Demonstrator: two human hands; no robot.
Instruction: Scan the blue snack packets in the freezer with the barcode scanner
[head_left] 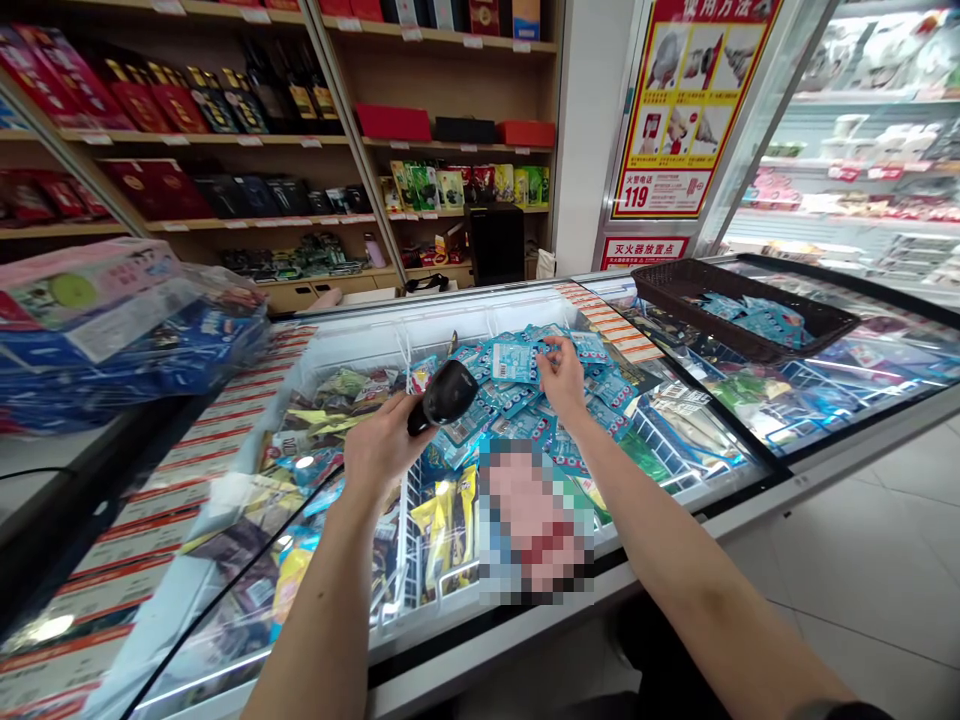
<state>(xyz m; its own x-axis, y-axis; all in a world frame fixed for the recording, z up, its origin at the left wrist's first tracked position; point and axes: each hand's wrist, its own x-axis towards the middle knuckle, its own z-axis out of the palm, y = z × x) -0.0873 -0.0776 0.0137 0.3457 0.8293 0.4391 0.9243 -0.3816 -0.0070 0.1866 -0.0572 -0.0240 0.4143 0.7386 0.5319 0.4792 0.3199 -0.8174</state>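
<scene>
The left hand (382, 440) has its grip wrapped round the handle of a black scanner (448, 390), held above the middle of the freezer (360, 345). The right hand (562, 378) reaches over the freezer's middle too, its grip pinching the edge of one blue packet (514, 361), whose barcode faces up. That packet lies at the top of a heap of blue packets (525, 418) toward the freezer's back wall. Yellow packets (450, 520) stand in a wire basket nearer the freezer's front edge (a pixelated patch (534, 525) by that edge hides whatever is there). On the freezer's right part sits a brown tray (664, 290) with more blue packets (772, 322) inside. Plastic-wrapped packs (127, 310) are piled at the freezer's left, and behind the freezer rise shelves (450, 75) of boxes, bottles (217, 100) and bags.
</scene>
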